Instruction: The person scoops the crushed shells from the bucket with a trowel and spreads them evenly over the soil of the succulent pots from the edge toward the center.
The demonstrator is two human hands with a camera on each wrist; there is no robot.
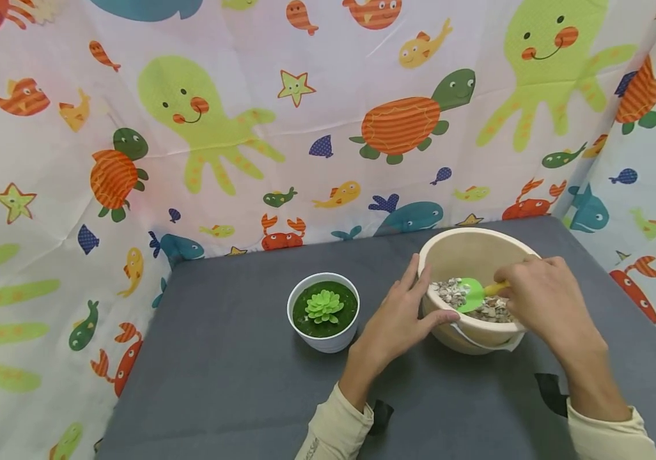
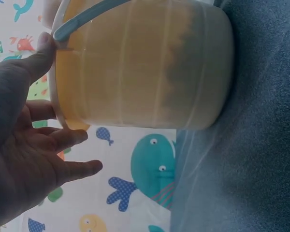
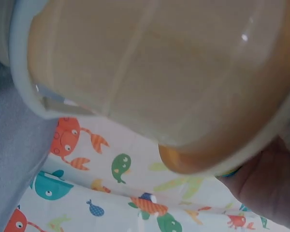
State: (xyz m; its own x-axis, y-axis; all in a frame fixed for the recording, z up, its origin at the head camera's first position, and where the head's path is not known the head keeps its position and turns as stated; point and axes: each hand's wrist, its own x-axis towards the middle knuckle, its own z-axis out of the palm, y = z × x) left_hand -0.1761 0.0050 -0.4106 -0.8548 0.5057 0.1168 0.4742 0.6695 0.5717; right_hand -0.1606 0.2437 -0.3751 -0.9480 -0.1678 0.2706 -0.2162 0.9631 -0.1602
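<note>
At the right of the table stands a cream-coloured plastic bucket (image 1: 472, 338), with loose grey and whitish bits (image 1: 492, 311) inside. My right hand (image 1: 546, 300) grips the yellow handle of a small toy shovel (image 1: 470, 295), whose green blade is down in the bucket among the bits. In the right wrist view, the bucket hides most of that hand (image 3: 266, 186). My left hand (image 1: 394, 316) touches the bucket's left side, its fingers spread and fairly straight. The left wrist view shows this hand's thumb (image 2: 44, 46) against the rim, near the bucket handle (image 2: 92, 14).
Left of the bucket, a white pot (image 1: 330, 345) holds a green succulent (image 1: 324, 306). A dark grey cloth (image 1: 236, 377) covers the table. Curtains printed with sea animals (image 1: 328, 191) hang behind and at both sides. Black straps (image 1: 551, 393) dangle near both wrists.
</note>
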